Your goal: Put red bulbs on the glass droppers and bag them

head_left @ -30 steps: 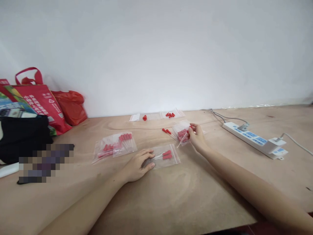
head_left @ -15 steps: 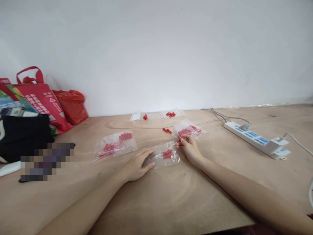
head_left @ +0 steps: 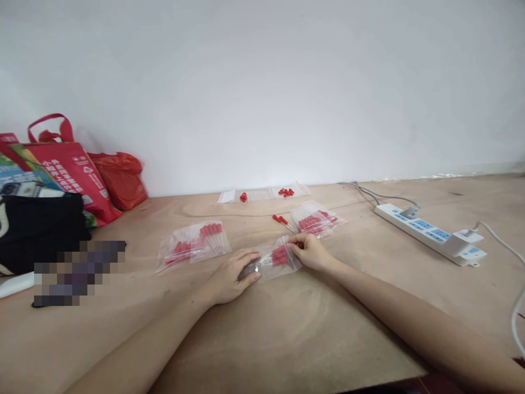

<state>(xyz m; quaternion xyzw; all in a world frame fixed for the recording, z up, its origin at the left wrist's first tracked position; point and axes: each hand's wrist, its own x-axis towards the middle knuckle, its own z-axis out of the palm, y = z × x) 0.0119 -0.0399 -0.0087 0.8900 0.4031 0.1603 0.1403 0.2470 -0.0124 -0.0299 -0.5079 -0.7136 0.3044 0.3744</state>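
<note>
A clear plastic bag (head_left: pixel 266 273) lies in front of me, holding several droppers with red rubber bulbs (head_left: pixel 280 256). My left hand (head_left: pixel 235 276) rests over the bag's left end, its thumb and fingers on either side and holding it against the table. At the bag's right-hand mouth, my right hand (head_left: pixel 305 249) has thumb and fingertips pinched together beside the uppermost red bulb. The fingers partly hide the dropper there. Just behind are two loose droppers (head_left: pixel 281 219) and a filled bag of droppers (head_left: pixel 314 220). More filled bags (head_left: pixel 194 243) lie to the left.
By the wall are flat bags (head_left: pixel 258 196) with small red bulbs (head_left: pixel 286 192). A white power strip (head_left: pixel 426 232) with cables stands on the right. On the left are a red shopping bag (head_left: pixel 82 169), a red plastic bag (head_left: pixel 118 178), black cloth (head_left: pixel 41 232) and a blurred-out item (head_left: pixel 80 273).
My right hand has moved slightly left and down, carrying a dropper from above the bag's corner into its mouth. My left hand has stayed in place on the bag.
</note>
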